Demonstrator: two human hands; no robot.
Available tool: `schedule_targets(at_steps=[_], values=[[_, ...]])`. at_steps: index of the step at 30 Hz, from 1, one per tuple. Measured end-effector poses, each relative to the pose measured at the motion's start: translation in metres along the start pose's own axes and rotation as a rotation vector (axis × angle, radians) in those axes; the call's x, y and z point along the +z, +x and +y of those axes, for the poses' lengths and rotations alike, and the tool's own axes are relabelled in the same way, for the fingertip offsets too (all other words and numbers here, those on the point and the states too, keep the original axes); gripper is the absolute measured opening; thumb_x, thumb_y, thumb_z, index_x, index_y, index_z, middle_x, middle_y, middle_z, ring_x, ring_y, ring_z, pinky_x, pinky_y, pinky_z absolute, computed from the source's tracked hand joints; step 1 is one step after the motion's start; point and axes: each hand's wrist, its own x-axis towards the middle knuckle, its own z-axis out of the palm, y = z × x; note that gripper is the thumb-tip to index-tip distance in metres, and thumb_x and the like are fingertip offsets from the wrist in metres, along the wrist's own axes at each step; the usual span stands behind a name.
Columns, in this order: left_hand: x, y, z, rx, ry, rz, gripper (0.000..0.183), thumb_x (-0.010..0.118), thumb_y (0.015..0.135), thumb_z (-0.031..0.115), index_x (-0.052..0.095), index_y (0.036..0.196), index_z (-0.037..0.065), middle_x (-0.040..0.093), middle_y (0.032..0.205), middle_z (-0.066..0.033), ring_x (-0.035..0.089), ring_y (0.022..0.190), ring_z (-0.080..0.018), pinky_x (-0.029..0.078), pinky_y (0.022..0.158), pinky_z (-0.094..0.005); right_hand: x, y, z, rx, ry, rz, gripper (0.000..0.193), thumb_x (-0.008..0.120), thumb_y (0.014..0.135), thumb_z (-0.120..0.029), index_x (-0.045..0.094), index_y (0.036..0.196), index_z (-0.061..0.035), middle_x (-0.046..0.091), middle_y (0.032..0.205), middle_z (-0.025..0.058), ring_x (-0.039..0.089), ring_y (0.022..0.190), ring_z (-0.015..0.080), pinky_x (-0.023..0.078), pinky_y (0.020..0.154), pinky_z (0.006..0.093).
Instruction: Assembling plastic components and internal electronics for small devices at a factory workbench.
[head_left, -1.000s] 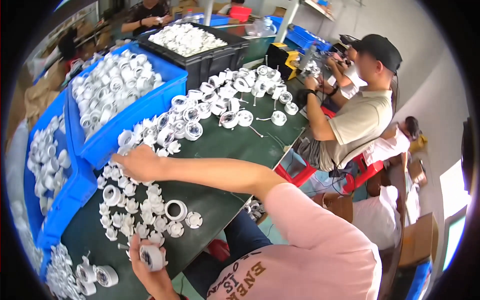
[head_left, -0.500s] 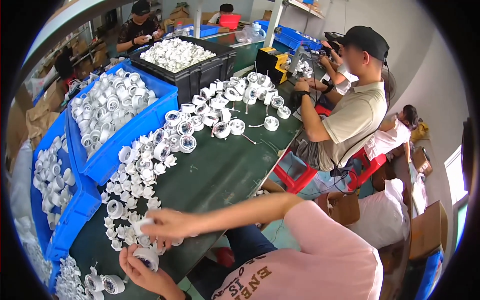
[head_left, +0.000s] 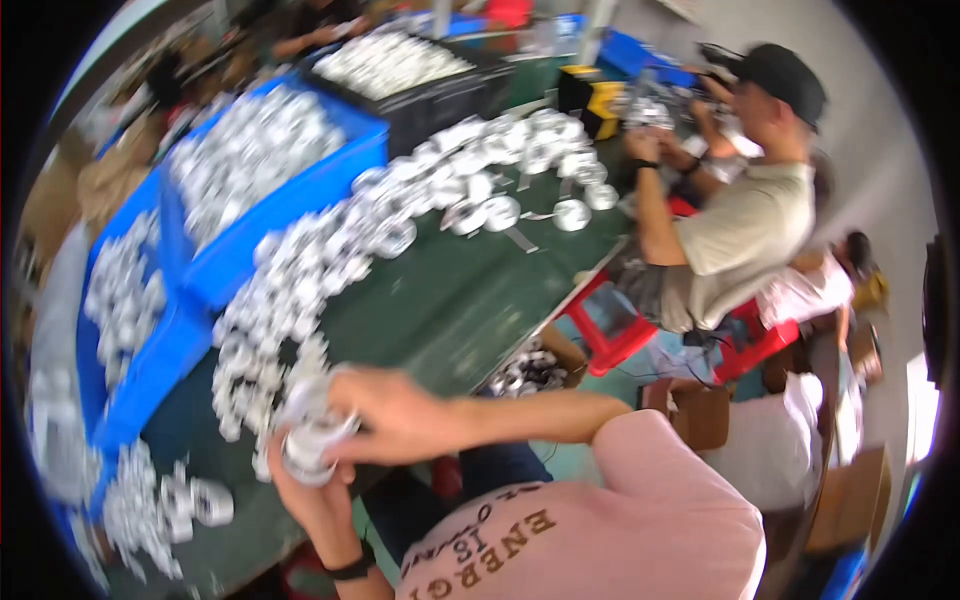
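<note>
My left hand [head_left: 322,508] holds a round white lamp housing [head_left: 308,455] near the table's front edge, its fingers wrapped round it from below. Just above it my right hand [head_left: 398,415] is closed on a white ring-shaped part [head_left: 312,398]. The two white parts sit close against each other; blur hides whether they are joined. Behind my hands small white plastic pieces [head_left: 245,385] lie in a dense heap. That heap runs on into a row of round white lamp units [head_left: 500,212], several with short wires.
A blue bin [head_left: 290,235] of white rings and a lower blue bin [head_left: 150,395] stand at the left. A black crate [head_left: 440,100] is behind them. At the right a co-worker [head_left: 745,215] sits by a red stool [head_left: 615,335]. White parts [head_left: 195,505] lie front left.
The view has shifted and blurred. My right hand has brought its white part down to the housing in my left hand, and both hands are now closer together.
</note>
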Motion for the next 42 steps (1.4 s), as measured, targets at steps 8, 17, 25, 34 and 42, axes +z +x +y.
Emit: schedule_targets(at_steps=[8,17,25,34,42], values=[[0.03,0.016,-0.002,0.104,0.384,0.135,0.051,0.037,0.098,0.04,0.059,0.106,-0.005,0.065,0.081,-0.0101,0.059,0.064,-0.0171,0.046,0.058,-0.0275,-0.051,0.004,-0.016,0.255,0.064,-0.286,0.069,0.085,0.068,-0.022,0.035,0.113,-0.0037,0.064,0.091,0.0116,0.062,0.081,0.0168,0.049,0.07,0.0306],[0.052,0.006,-0.004,0.242,0.771,0.223,0.046,0.031,0.097,0.044,0.055,0.099,0.004,0.053,0.069,-0.0011,0.044,0.05,-0.0061,0.028,0.04,-0.0192,-0.032,-0.01,-0.015,0.26,0.288,-0.34,0.051,0.069,0.084,-0.014,0.048,0.129,-0.0009,0.047,0.112,0.0104,0.056,0.096,0.0174,0.052,0.07,0.0263],[0.046,0.004,-0.008,0.178,0.716,0.208,0.04,0.036,0.096,0.038,0.056,0.096,0.002,0.054,0.072,-0.0025,0.045,0.056,-0.0069,0.033,0.045,-0.0215,-0.02,-0.016,-0.013,0.046,0.14,-0.176,0.052,0.067,0.085,-0.017,0.047,0.13,0.0,0.044,0.124,0.0153,0.047,0.113,0.0264,0.039,0.096,0.0355],[0.051,0.003,-0.014,0.295,0.866,0.143,0.044,0.035,0.095,0.04,0.056,0.095,0.001,0.056,0.08,-0.0024,0.051,0.065,-0.0067,0.038,0.055,-0.0202,-0.015,-0.025,-0.004,-0.041,0.115,-0.222,0.05,0.065,0.087,-0.019,0.046,0.128,0.0006,0.044,0.126,0.0189,0.045,0.116,0.0323,0.036,0.099,0.0403],[0.059,-0.002,-0.023,0.445,0.976,0.14,0.044,0.026,0.097,0.03,0.054,0.094,-0.004,0.055,0.078,-0.0166,0.053,0.064,-0.0246,0.04,0.06,-0.0346,0.002,-0.033,0.002,-0.122,0.249,-0.19,0.055,0.051,0.094,-0.028,0.03,0.136,-0.0012,0.028,0.141,0.0233,0.027,0.132,0.0409,0.022,0.109,0.0483]])
